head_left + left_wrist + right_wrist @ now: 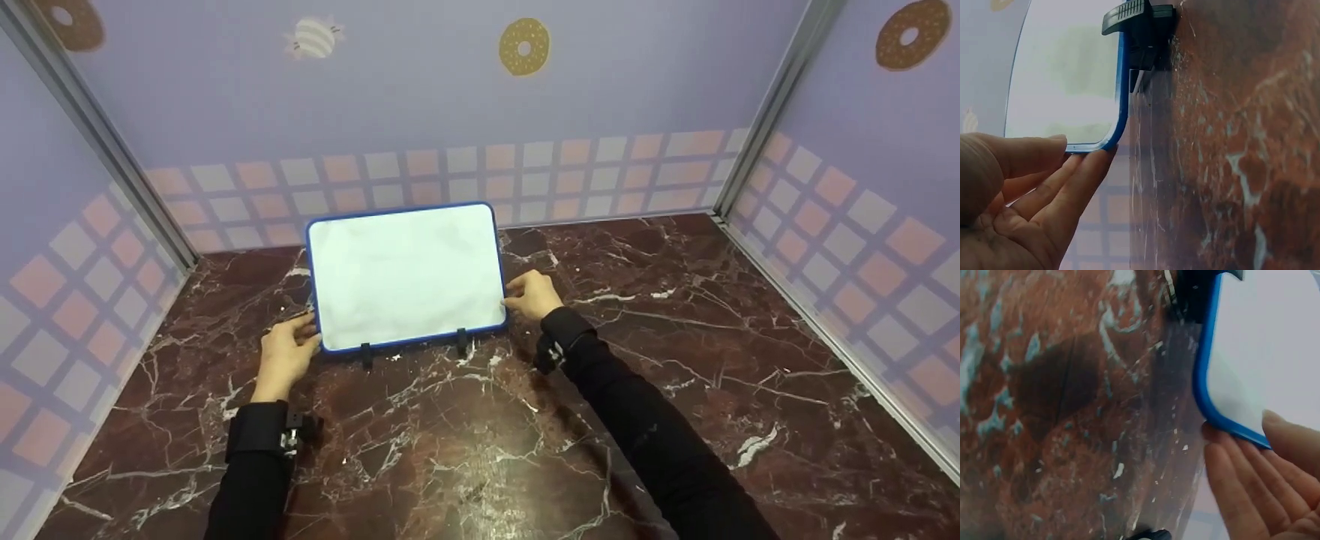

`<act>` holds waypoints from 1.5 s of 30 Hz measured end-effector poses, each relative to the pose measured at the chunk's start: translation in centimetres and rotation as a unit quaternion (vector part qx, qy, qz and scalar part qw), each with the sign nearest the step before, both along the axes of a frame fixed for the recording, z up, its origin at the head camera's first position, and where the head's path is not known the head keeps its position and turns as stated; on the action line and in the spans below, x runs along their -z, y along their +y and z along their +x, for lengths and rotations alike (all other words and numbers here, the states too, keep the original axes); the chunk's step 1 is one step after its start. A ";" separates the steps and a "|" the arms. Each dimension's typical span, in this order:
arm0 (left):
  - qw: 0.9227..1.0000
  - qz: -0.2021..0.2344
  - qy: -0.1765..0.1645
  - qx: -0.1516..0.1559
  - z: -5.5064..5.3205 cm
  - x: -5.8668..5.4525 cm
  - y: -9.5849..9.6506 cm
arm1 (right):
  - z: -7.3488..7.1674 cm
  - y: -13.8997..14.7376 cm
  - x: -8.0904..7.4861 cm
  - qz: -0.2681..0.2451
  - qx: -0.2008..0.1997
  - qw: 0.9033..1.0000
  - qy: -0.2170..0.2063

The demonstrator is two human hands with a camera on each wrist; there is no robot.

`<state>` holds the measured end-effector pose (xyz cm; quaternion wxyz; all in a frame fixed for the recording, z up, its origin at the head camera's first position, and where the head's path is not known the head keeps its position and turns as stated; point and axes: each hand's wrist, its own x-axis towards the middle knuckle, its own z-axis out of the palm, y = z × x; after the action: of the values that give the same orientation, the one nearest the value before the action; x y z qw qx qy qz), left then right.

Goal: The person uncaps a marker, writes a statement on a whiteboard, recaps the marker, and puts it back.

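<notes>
A small whiteboard (pixel 409 277) with a blue frame stands tilted back on two black stand clips (pixel 366 355) on the marble-patterned table. My left hand (pixel 287 354) pinches its lower left edge, the thumb on the front and the fingers behind, as the left wrist view shows. At the lower right edge, my right hand (pixel 535 295) pinches the frame in the same way, thumb in front. One black clip (pixel 1143 34) grips the bottom edge close up in the left wrist view. The white face (pixel 1264 343) bears only faint grey smudges.
The dark red marble-patterned table (pixel 480 450) spreads around the board. Behind it rises a purple back wall (pixel 420 97) with pink and white squares and printed doughnuts. Side walls (pixel 862 187) with metal corner posts close in left and right.
</notes>
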<state>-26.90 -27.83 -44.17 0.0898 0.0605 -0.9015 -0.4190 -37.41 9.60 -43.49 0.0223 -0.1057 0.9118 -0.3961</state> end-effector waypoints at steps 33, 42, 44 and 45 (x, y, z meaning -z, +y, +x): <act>0.995 0.017 -0.041 0.090 2.3 -0.1 0.6 | 1.3 5.1 -0.4 -0.098 -0.097 0.980 -0.143; 0.990 0.044 -0.045 0.124 2.3 -0.3 2.2 | 2.1 7.9 -0.5 -0.106 -0.128 0.973 -0.160; 0.989 0.050 -0.045 0.135 2.2 -0.1 2.5 | 2.2 8.5 -0.4 -0.109 -0.134 0.971 -0.167; 0.988 0.051 -0.047 0.139 2.1 0.0 2.7 | 2.3 8.8 -0.3 -0.108 -0.137 0.970 -0.168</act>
<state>-24.78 -25.17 -44.15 -0.0147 -0.0415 -0.8817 -0.4697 -35.11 18.42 -43.15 0.2178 -0.1637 0.8238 -0.4972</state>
